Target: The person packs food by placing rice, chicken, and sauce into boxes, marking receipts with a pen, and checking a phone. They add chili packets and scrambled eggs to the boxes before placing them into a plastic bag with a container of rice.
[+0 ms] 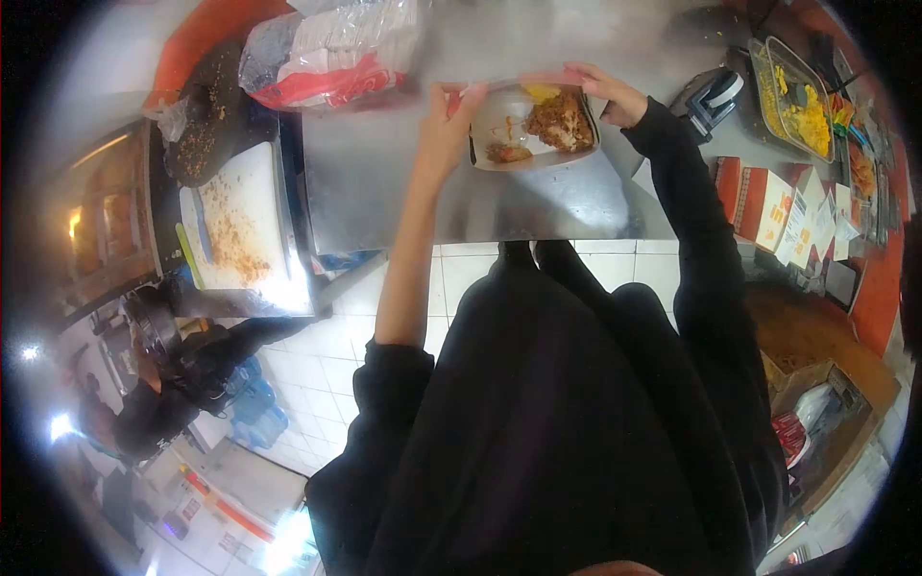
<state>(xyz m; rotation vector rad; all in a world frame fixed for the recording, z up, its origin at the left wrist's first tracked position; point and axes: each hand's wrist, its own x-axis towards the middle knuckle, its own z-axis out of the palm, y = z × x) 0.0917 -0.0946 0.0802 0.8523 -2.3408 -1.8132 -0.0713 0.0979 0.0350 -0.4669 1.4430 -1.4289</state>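
Observation:
A box point(487, 163) with pale inner walls stands on the steel counter point(365, 182). Inside it lie a large piece of browned, crusted food point(560, 122), a smaller brown piece point(507, 153) and something yellow at the back. My left hand point(453, 110) grips the box's far left corner, thumb and fingers closed on the edge. At the far right corner, my right hand point(611, 94) has its fingers on the box's raised edge, where a strip of red shows between the hands.
Left stands a white cutting board point(245, 221) with crumbs and a knife point(203, 224). Behind is a plastic-wrapped white stack point(336, 53). Right are a black device point(709, 101), a tray of yellow food point(807, 120) and printed cartons point(768, 213). A person point(206, 370) in dark clothing is lower left.

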